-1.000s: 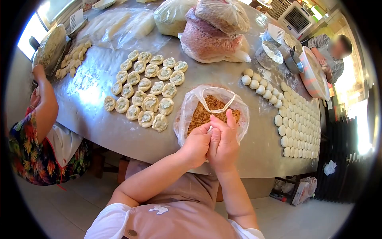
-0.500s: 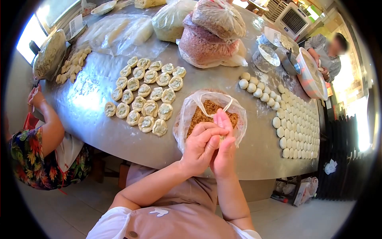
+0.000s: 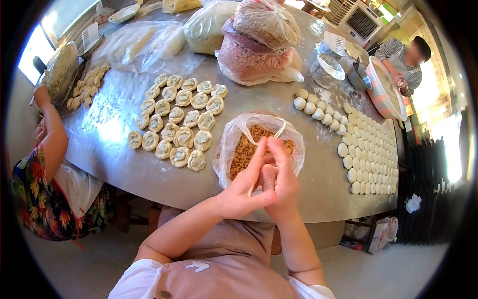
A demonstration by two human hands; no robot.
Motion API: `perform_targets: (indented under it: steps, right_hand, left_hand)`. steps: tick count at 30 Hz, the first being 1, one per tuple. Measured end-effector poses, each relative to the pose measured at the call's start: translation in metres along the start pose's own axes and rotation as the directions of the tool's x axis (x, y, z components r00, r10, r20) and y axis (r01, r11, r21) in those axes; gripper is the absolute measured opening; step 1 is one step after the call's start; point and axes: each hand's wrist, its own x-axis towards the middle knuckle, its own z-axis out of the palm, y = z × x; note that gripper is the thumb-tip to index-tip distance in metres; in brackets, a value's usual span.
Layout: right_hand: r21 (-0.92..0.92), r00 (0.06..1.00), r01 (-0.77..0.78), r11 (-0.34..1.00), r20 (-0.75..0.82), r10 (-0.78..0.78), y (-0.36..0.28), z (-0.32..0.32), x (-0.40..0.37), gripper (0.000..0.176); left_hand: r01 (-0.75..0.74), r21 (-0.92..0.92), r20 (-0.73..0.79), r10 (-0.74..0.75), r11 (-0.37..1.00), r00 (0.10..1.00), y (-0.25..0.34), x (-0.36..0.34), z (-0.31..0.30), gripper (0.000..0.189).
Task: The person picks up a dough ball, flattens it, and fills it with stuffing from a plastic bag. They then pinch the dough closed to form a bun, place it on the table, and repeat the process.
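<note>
Over the near edge of a clear plastic bag [image 3: 225, 130] of brown crumbly filling [image 3: 243, 155], my two hands are brought together. My left hand [image 3: 247, 183] leans in from the left, fingers stretched upward and thumb pointing across to the other palm. Against it is my right hand [image 3: 285, 182], its fingers bent inward so the fingertips meet. Whatever sits between the palms is hidden by the fingers. Left of the bag lie rows of flat dough rounds [image 3: 183, 136] topped with pale greenish filling. On the right stand many smooth white dough balls [image 3: 362, 149].
Bags of pinkish filling [image 3: 254, 62] and pale filling [image 3: 206, 30] stand at the back. A metal pot [image 3: 326, 71] and a large plastic basin [image 3: 386, 89] are at right. One co-worker's arm [image 3: 55, 134] is at left; another person [image 3: 402, 62] works beyond the basin.
My left fingers have unfolded from over my right hand, and the fingertips now meet. The co-worker at left has raised a hand to the large dough bowl. The view has shifted slightly.
</note>
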Motion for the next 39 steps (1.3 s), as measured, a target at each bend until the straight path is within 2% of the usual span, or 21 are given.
perform_targets:
  steps: [1,4,5,8,9,12,13,16,17,20,21,22,24,25,28,29,32,33,36,39]
  right_hand:
    - [-0.07,0.997,0.051,0.996,0.056,-0.047,0.005,-0.004,0.0,0.056]
    - [-0.185,0.994,0.059,0.981,0.101,-0.041,0.014,-0.016,0.006,0.07]
    - [-0.173,0.982,0.003,0.985,0.186,0.03,0.016,-0.017,0.005,0.076]
    - [-0.208,0.959,-0.061,0.976,0.261,0.115,0.006,-0.021,0.016,0.073]
    - [-0.194,0.952,-0.127,0.973,0.253,0.174,0.014,-0.023,0.021,0.071]
    - [-0.296,0.969,-0.089,0.951,0.194,0.151,0.024,-0.021,0.02,0.073]
    - [-0.257,0.968,-0.032,0.966,0.234,0.094,0.014,-0.015,0.014,0.076]
    - [-0.111,0.962,0.04,0.993,0.274,-0.008,-0.007,-0.009,0.007,0.079]
    - [-0.108,0.956,-0.09,0.99,0.268,0.116,0.004,-0.009,0.013,0.081]
    - [-0.036,0.956,-0.279,0.96,0.084,0.281,0.028,-0.013,0.027,0.082]
    - [-0.102,0.97,-0.199,0.975,0.12,0.211,0.02,-0.01,0.017,0.08]
    - [-0.052,0.974,-0.156,0.986,0.155,0.163,0.006,-0.008,0.009,0.079]
    - [0.053,0.977,-0.079,0.995,0.204,0.067,-0.02,-0.008,-0.002,0.078]
    - [0.054,0.969,-0.101,0.993,0.23,0.086,-0.025,-0.01,-0.005,0.071]
    - [-0.029,0.985,0.039,0.999,0.17,-0.034,-0.02,-0.013,-0.005,0.063]
    - [-0.132,0.992,0.077,0.988,0.112,-0.063,-0.025,-0.016,-0.004,0.045]
    - [-0.132,0.993,0.028,0.991,0.118,-0.012,-0.015,-0.021,-0.016,0.025]
    - [-0.133,0.998,0.034,0.991,0.058,-0.026,-0.018,-0.02,-0.015,0.019]
    - [-0.186,0.992,-0.033,0.982,0.112,0.055,-0.026,-0.027,-0.016,0.015]
    - [-0.174,0.991,0.071,0.982,0.126,-0.049,-0.009,-0.033,-0.02,0.014]
  left_hand:
    - [0.161,-0.03,0.052,-0.159,0.987,0.986,-0.001,-0.004,-0.006,0.115]
    - [0.187,0.169,0.061,-0.199,0.968,0.978,-0.001,-0.012,0.0,0.113]
    - [0.132,0.329,0.053,-0.157,0.935,0.986,-0.006,-0.012,0.004,0.11]
    - [-0.099,0.658,0.137,0.011,0.747,0.991,0.01,-0.011,0.016,0.101]
    - [-0.004,0.557,0.119,-0.075,0.83,0.99,0.016,-0.011,0.02,0.098]
    - [-0.01,0.662,0.083,-0.06,0.749,0.995,0.007,-0.011,0.022,0.091]
    - [-0.003,0.729,0.082,-0.082,0.684,0.993,0.002,-0.011,0.02,0.081]
    - [0.003,0.626,0.071,-0.062,0.78,0.996,0.012,-0.001,0.019,0.081]
    - [0.091,0.694,0.133,-0.252,0.714,0.959,0.009,-0.008,0.017,0.085]
    - [0.076,0.642,-0.025,-0.078,0.763,0.997,0.018,-0.011,0.038,0.081]
    - [0.088,0.685,-0.043,-0.081,0.723,0.996,0.018,-0.009,0.035,0.074]
    - [0.102,0.726,-0.062,-0.083,0.68,0.995,0.017,-0.007,0.032,0.068]
    - [0.15,0.71,-0.102,-0.111,0.688,0.989,0.011,-0.002,0.021,0.062]
    - [0.043,0.791,-0.055,0.0,0.611,0.998,0.008,-0.003,0.015,0.044]
    - [0.142,0.827,-0.179,0.016,0.545,0.984,0.012,-0.002,0.006,0.029]
    - [0.133,0.769,-0.244,0.095,0.626,0.965,0.01,0.002,0.01,0.02]
    - [0.149,0.82,-0.235,0.088,0.553,0.968,0.011,-0.001,0.005,0.018]
    - [0.16,0.815,-0.238,0.07,0.556,0.969,0.01,-0.002,0.006,0.017]
    - [0.195,0.801,-0.246,0.015,0.566,0.969,0.007,-0.003,0.009,0.013]
    - [0.231,0.753,-0.185,-0.14,0.616,0.973,-0.001,-0.01,0.006,0.015]
